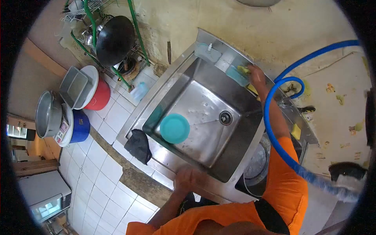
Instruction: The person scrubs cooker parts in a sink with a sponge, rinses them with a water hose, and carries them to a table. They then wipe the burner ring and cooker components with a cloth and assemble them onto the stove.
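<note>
My right hand [257, 76] reaches to the back ledge of the steel sink [203, 102], its fingers closed on a yellow-green sponge [244, 69] above a pale turquoise container [236, 75]. Near the front rim, my left hand [185, 179] is smeared by motion, so its fingers cannot be made out. A turquoise bowl [174, 128] is in the sink at its left front. The drain [225, 117] lies to the right of the bowl. On the left front rim rests a dark cloth [139, 146].
A blue hose [270, 121] arches beside my right arm. Right of the basin sits a pot [256, 163]; a yellow sponge [296, 131] lies farther right. At the left stand a red bucket [100, 94], a blue bucket [80, 126] and a black wok [115, 41].
</note>
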{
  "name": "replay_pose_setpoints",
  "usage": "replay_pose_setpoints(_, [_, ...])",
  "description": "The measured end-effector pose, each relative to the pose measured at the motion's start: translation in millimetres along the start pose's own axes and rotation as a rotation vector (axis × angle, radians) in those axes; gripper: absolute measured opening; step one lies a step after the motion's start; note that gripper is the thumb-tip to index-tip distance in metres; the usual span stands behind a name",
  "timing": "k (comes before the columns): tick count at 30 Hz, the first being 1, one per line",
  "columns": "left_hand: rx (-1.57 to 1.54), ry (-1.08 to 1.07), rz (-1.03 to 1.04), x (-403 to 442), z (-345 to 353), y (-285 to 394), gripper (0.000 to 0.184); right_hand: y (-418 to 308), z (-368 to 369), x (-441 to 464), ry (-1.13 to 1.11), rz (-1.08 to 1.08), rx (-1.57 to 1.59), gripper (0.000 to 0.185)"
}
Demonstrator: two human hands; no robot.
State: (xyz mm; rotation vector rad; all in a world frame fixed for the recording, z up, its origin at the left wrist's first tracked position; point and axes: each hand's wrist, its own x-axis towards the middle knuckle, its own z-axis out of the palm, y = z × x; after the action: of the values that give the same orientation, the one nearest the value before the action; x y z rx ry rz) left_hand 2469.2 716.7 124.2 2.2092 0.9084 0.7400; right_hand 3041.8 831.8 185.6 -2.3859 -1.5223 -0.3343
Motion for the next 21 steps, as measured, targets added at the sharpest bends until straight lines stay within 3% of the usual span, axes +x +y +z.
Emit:
replay_pose_setpoints(1, [0.000, -0.048, -0.006, -4.7, 2.1, -5.0, 0.017, 8.7, 12.2, 18.1, 0.001, -0.006, 0.000, 0.034])
replay_pose_setpoints(3, [0.006, -0.096, -0.021, -9.7, 8.3, -12.3, 0.018, 20.9, 38.2, 42.4, -0.482, -0.058, -0.145, 0.023])
replay_pose_setpoints(7, [0.027, -0.113, 0.015, -8.2, 12.2, -14.9, 0.022, 32.3, 62.6, 51.0, -0.499, -0.131, -0.015, 0.019])
replay_pose_setpoints(10, [0.013, -0.109, -0.006, -9.7, 5.8, -9.4, 0.022, 2.3, 17.4, 40.7, -0.633, 0.009, -0.116, 0.023])
replay_pose_setpoints(12, [0.001, -0.117, -0.032, -8.3, 7.4, -7.5, 0.022, -1.0, 0.7, 1.0, 0.143, 0.178, 0.220, 0.027])
replay_pose_setpoints(13, [0.048, -0.118, -0.027, -11.0, 8.5, -12.8, 0.019, -4.1, -9.1, -24.4, 0.145, 0.185, 0.207, 0.027])
replay_pose_setpoints(15, [0.052, -0.060, -0.037, -5.7, 6.7, 1.3, 0.015, -17.9, -35.0, -82.3, 0.339, 0.600, 0.727, 0.028])
replay_pose_setpoints(17, [0.037, -0.035, 0.015, -4.3, 7.8, 6.0, 0.015, 0.6, -32.5, -157.1, 0.653, 0.527, 0.671, 0.022])
replay_pose_setpoints(18, [0.033, -0.018, 0.047, -4.0, 8.3, 8.2, 0.015, -8.9, -51.9, -198.7, 0.658, 0.598, 0.889, 0.020])
replay_pose_setpoints(19, [0.033, -0.016, 0.062, -3.0, 9.8, 13.2, 0.013, -0.3, -66.4, -244.1, 0.474, 0.903, 1.100, 0.022])
replay_pose_setpoints(20, [0.045, -0.038, 0.115, 0.3, 14.8, 21.8, 0.013, 11.4, -73.1, -287.5, 0.530, 0.926, 1.112, 0.022])
replay_pose_setpoints(21, [-0.020, 0.017, 0.116, 1.0, 23.7, 35.3, 0.012, 22.9, -71.8, -333.4, 0.464, 0.983, 0.893, 0.020])
